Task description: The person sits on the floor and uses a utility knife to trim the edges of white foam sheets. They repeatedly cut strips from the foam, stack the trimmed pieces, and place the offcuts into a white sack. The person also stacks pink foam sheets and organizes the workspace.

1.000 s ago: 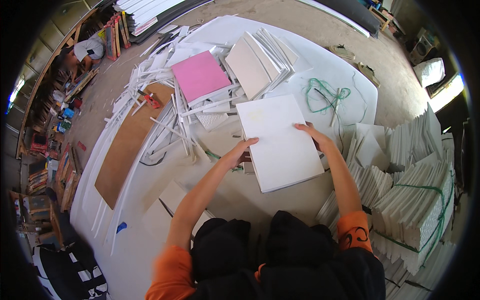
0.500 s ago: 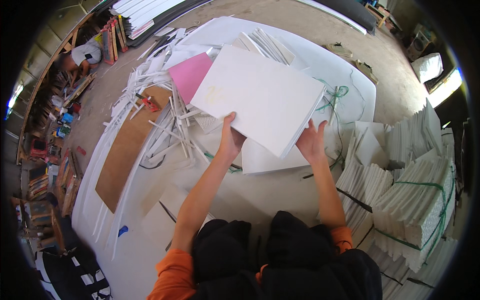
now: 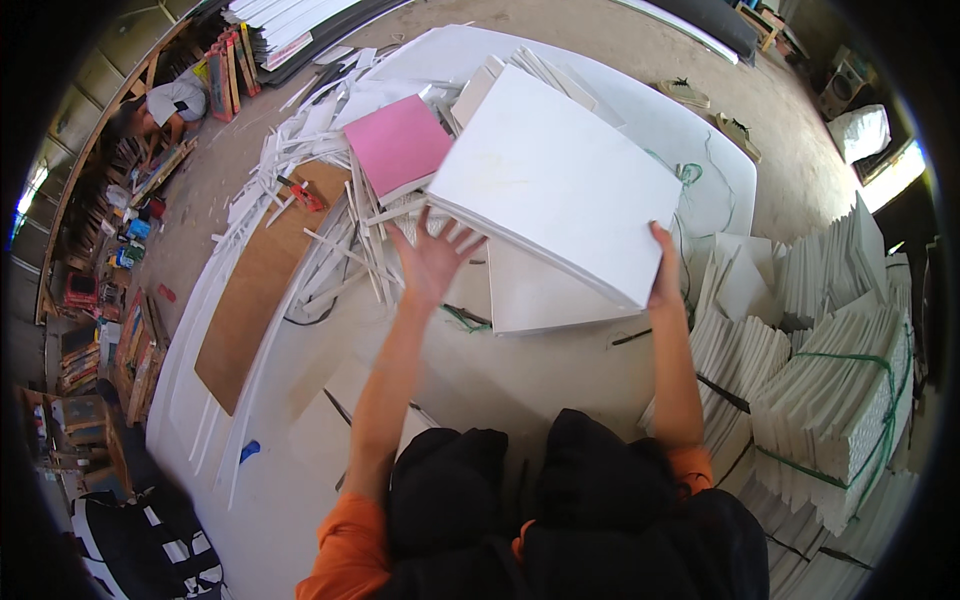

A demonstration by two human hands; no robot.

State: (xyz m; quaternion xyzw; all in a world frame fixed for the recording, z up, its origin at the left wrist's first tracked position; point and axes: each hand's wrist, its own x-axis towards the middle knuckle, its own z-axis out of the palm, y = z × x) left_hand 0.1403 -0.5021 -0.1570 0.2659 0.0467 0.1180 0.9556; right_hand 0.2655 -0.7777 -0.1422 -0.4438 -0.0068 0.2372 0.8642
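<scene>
A stack of large white boards (image 3: 560, 165) is tilted up in front of me. My right hand (image 3: 665, 268) grips its right corner, with the thumb on top and the fingers hidden behind the edge. Just off the left lower edge, my left hand (image 3: 436, 268) is open with its fingers spread; whether the fingertips touch the boards I cannot tell. Under the stack lies another white board (image 3: 540, 298) on the pale work surface. A pink board (image 3: 398, 146) rests on a pile to the left of the stack.
White offcut strips (image 3: 335, 275) lie heaped at the left around a brown board (image 3: 255, 300) bearing a red tool (image 3: 304, 195). Bundled white sheets (image 3: 825, 410), tied with green cord, stand at the right. Shoes (image 3: 735, 135) lie beyond. Another person (image 3: 170, 105) crouches far left.
My left hand has let go of the stack's left edge and spread its fingers. The stack has shifted right and turned slightly, with my right hand now gripping its corner.
</scene>
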